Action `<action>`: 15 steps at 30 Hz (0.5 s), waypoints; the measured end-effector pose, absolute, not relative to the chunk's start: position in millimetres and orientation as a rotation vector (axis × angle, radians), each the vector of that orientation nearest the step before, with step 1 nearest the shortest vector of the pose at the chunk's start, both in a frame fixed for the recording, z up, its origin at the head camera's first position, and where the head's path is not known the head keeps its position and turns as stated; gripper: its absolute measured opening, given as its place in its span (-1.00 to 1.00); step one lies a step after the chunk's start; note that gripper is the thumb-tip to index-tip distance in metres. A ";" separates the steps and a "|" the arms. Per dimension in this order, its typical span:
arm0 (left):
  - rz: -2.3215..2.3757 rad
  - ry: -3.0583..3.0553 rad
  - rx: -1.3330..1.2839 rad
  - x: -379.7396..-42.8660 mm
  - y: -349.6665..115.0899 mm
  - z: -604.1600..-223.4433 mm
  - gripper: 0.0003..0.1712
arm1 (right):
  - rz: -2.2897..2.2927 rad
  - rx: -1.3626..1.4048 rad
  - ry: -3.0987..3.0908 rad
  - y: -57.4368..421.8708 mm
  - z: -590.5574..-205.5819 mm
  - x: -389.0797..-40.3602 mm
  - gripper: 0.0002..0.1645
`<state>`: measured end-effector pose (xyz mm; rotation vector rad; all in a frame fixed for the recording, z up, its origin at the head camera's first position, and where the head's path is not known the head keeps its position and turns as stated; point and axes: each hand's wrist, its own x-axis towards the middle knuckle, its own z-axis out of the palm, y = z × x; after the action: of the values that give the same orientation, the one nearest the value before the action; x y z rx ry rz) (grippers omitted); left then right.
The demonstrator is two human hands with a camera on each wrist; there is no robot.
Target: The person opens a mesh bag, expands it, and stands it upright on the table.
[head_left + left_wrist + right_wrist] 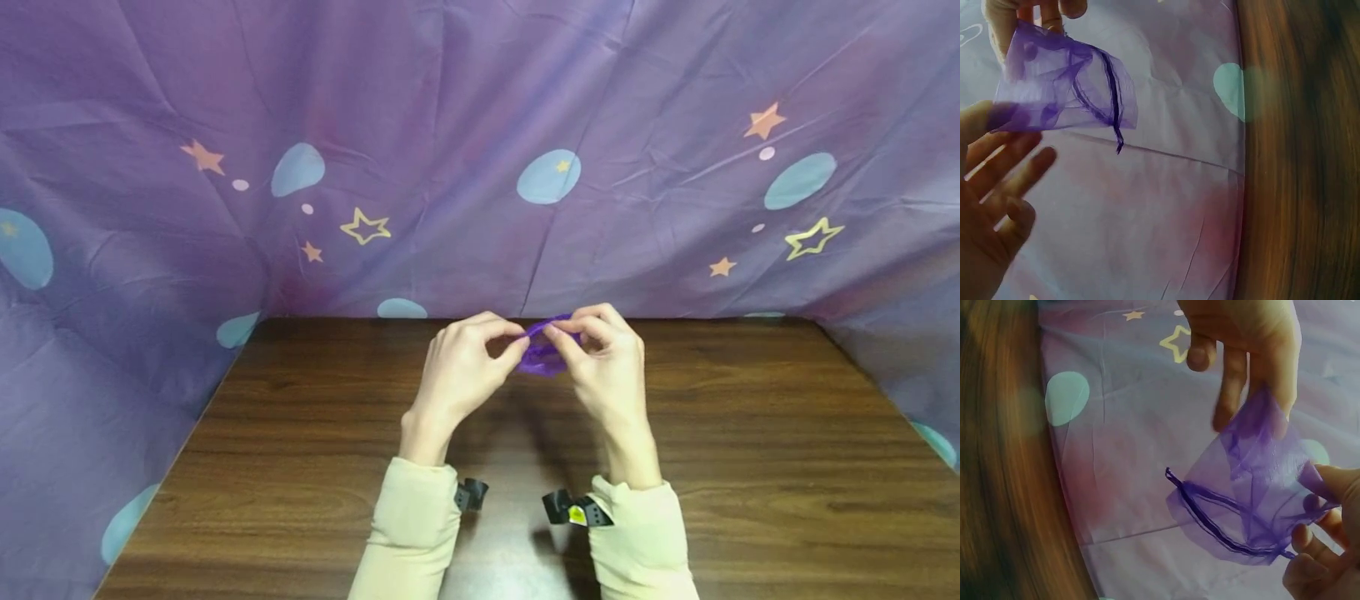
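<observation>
A sheer purple organza drawstring bag (pixel 542 360) is held up between both hands, above the far part of the table. My left hand (pixel 463 367) pinches one edge of it between thumb and fingertips, the other fingers spread apart. From the other side my right hand (pixel 611 362) pinches the bag with thumb and fingers. In the left wrist view the bag (pixel 1060 84) is see-through, with a darker cord (pixel 1112 87) running along its mouth. The right wrist view shows the bag (pixel 1260 469) hanging mouth downward in that picture, its cord ends sticking out at both sides.
A dark wood-grain table (pixel 300 467) lies under the hands. Behind and beside it hangs a purple cloth (pixel 450 125) printed with stars and blue ovals. Black devices (pixel 472 494) sit at both wrists, by the pale sleeves (pixel 416 508).
</observation>
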<state>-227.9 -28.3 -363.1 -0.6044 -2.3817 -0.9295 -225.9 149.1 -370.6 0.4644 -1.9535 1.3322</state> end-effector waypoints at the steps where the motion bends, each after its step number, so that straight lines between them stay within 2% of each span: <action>1: -0.940 -2.357 -0.619 -227.8 -28.5 -363.0 -0.85 | 1.366 0.452 -1.940 149.0 -370.9 -225.6 -0.93; 9: -0.913 -2.325 -0.657 -226.8 -30.9 -360.7 -0.94 | 1.351 0.467 -2.108 154.5 -365.8 -221.7 -0.88; 15: -0.850 -2.380 -0.693 -226.3 -29.5 -359.4 -0.96 | 1.080 0.568 -2.286 161.1 -363.9 -218.8 -0.72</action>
<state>-226.3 -29.5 -359.4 -0.6930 -2.3801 -0.8499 -218.8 161.1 -363.9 0.5681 -2.2864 1.0805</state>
